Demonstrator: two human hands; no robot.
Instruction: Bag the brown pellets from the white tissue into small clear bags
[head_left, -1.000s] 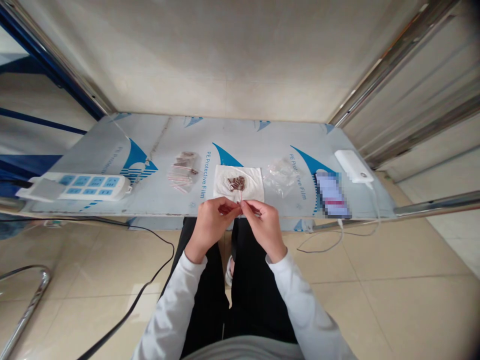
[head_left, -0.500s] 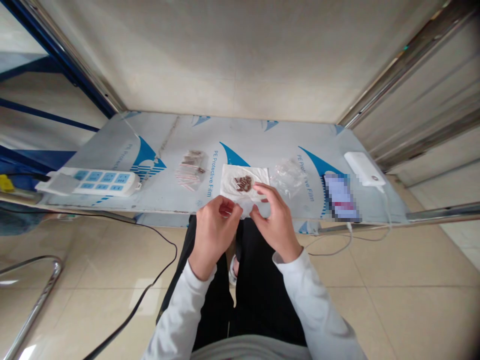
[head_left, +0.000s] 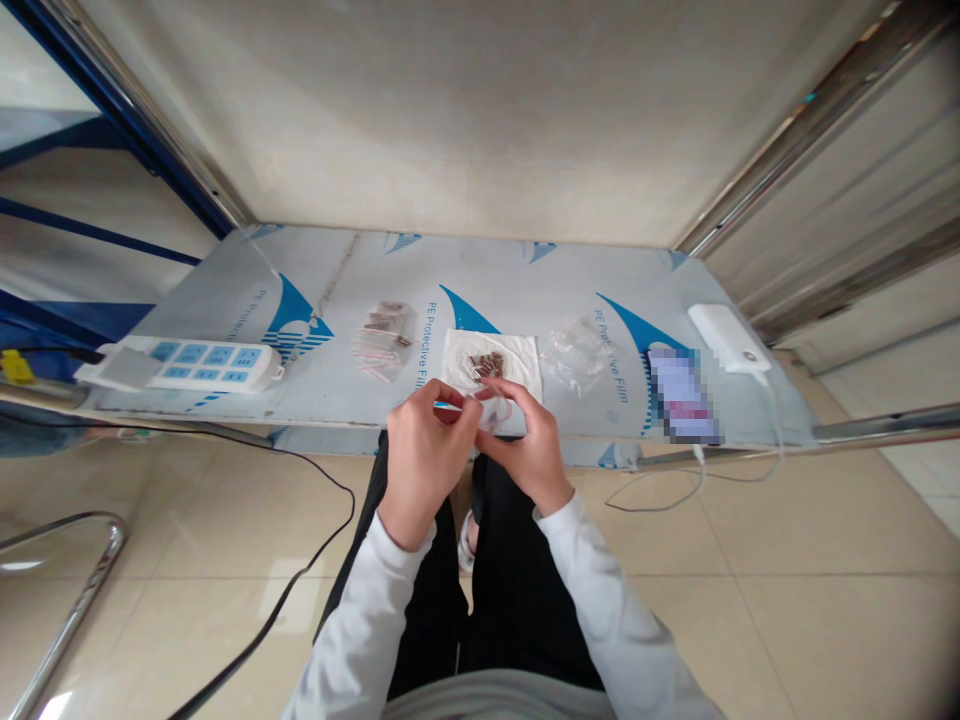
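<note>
My left hand point(head_left: 429, 440) has its thumb and fingers pinched together at the edge of a small clear plastic bag point(head_left: 496, 412). My right hand point(head_left: 531, 440) curls around the bag from the other side, its fingertips close to the left ones. Both hands are above the table's front edge. Just beyond them, a pile of small brown capsule-like pieces point(head_left: 487, 366) lies on a white tissue point(head_left: 528, 368). My right fingers partly cover the pile's near side.
Left of the tissue lies a stack of small filled zip bags point(head_left: 381, 340); crumpled clear plastic point(head_left: 577, 355) lies to its right. A power strip point(head_left: 214, 362) is at the left, a phone point(head_left: 679, 392) and a white power bank point(head_left: 727, 338) at the right, with cables hanging over the edge.
My right hand has moved left and closed in on the small bag beside my left fingers. My left hand has shifted only slightly.
</note>
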